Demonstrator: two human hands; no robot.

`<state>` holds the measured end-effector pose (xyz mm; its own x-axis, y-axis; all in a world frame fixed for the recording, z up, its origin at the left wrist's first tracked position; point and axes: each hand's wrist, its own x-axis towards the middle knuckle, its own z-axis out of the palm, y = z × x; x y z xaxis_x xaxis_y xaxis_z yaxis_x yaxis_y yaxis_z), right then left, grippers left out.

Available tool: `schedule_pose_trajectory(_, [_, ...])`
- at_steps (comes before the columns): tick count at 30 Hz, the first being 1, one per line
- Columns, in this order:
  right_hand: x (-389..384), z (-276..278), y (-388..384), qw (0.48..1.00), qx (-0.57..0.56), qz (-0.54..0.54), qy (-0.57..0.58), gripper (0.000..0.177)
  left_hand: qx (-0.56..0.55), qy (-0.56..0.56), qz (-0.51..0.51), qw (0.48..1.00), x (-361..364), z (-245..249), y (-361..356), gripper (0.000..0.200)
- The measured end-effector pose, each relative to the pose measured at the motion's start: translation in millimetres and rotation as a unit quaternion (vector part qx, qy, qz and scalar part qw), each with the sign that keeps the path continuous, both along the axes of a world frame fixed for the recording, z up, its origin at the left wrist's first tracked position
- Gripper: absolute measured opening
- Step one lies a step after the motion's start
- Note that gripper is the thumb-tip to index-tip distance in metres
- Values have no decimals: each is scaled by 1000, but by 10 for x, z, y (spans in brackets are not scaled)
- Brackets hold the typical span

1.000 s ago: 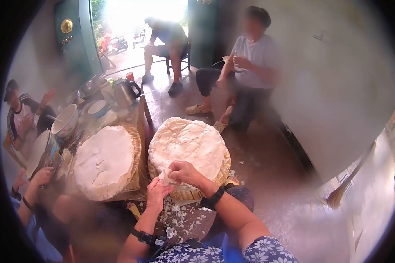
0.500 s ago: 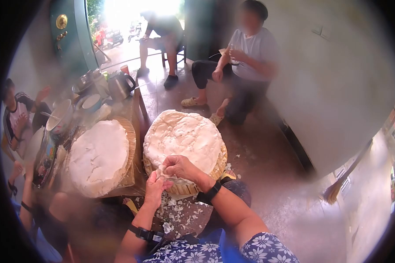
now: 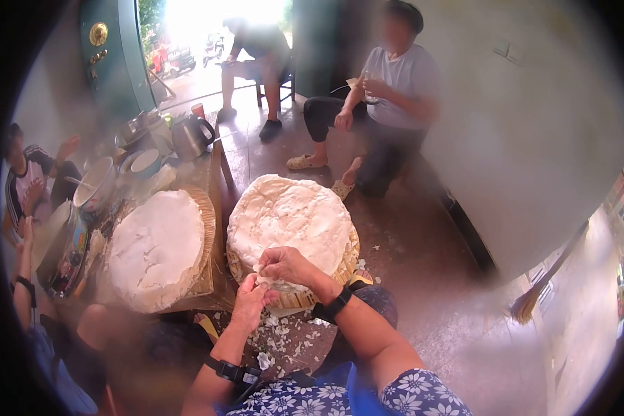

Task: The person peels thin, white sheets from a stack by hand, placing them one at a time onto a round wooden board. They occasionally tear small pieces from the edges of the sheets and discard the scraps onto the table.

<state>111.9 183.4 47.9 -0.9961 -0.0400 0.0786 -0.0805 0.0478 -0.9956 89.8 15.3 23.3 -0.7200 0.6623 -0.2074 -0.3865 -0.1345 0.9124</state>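
A thick round white slab (image 3: 284, 215) with a lumpy surface lies on a round woven tray (image 3: 295, 299) before me. At its near edge my right hand (image 3: 289, 266) is closed in a pinch, fingertips bent down. My left hand (image 3: 252, 303) meets it from below, thumb and forefinger pinched together, the other fingers loosely curled. A small white piece (image 3: 259, 279) shows between the fingertips of both hands; its exact shape is hard to see. White flakes (image 3: 270, 341) are scattered below my hands.
To the left, another white slab (image 3: 156, 249) rests on a second woven tray (image 3: 206, 229) on a table with bowls (image 3: 145, 163) and a kettle (image 3: 191, 135). One person (image 3: 402, 90) sits ahead, another (image 3: 260, 55) by the doorway, others at the left. A broom (image 3: 527, 305) leans at the right.
My left hand has shifted slightly up and right, closer under the right fingertips. My right hand has hardly moved. At the far left, a neighbouring person's arm has lifted.
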Motion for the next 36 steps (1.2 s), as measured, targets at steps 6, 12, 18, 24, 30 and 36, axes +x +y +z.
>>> schedule_pose_trajectory(6, [-15, -59, -20, 999, 50, -1, -15, 8, 15, -10, 2, 1000, 70, 69, 66, 34])
schedule_pose_trajectory(12, [-18, -73, -47, 986, 111, -113, 55, 18, -4, -2, 35, 999, -22, -116, 17, 24])
schedule_pose_trajectory(18, [-24, 30, 89, 982, 19, -189, 5, 18, 13, 14, 86, 996, -95, 167, -76, 20])
schedule_pose_trajectory(24, [-11, 19, 49, 986, 53, -157, -17, 18, 53, 27, 112, 992, -197, 239, -124, 20])
schedule_pose_trajectory(30, [-40, -26, 56, 988, 45, -149, -21, 15, 90, 78, 200, 972, -515, 552, -259, 15])
schedule_pose_trajectory(36, [-103, -195, 106, 976, 135, -159, 66, 14, 171, 223, 231, 931, -1167, 1488, -516, 11])
